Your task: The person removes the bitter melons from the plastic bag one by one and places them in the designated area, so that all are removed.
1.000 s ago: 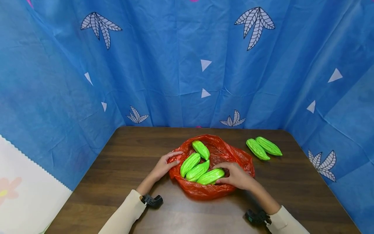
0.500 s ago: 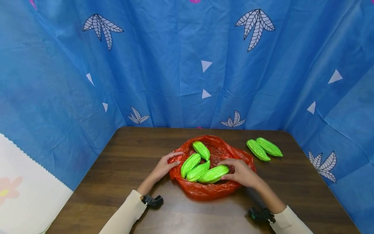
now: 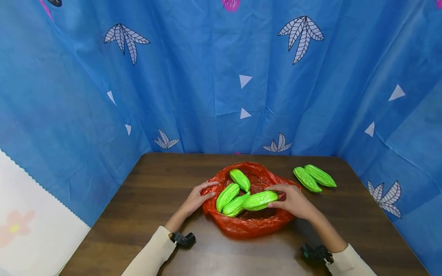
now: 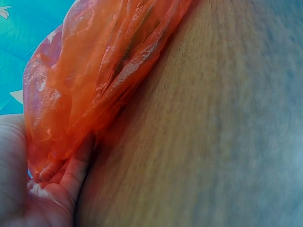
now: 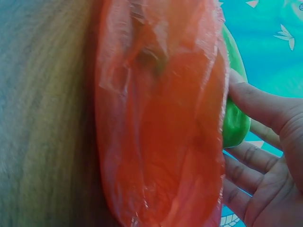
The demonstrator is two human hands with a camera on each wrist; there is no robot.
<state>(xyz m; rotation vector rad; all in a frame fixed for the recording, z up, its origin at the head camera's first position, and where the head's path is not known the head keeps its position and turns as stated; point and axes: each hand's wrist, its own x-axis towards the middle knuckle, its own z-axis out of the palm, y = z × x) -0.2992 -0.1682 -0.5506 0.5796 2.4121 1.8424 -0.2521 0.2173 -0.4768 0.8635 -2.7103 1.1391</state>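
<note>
A red plastic bag lies spread with its mouth up on the table, several green bitter melons inside it. At the left side of the bag, my left hand holds the rim; the left wrist view shows the thin plastic between thumb and fingers. My right hand grips one bitter melon by its right end, over the right part of the bag. In the right wrist view, the bag's wall hides much of that melon, and the thumb lies against it.
Two more bitter melons lie side by side on the brown wooden table, behind the right hand. A blue patterned curtain hangs along the table's back and sides. Each wrist wears a black camera.
My right hand has moved right and slightly upward, drawing its bitter melon away from the front of the bag and raising it. The left hand stays at the bag's rim. The head view has tilted slightly.
</note>
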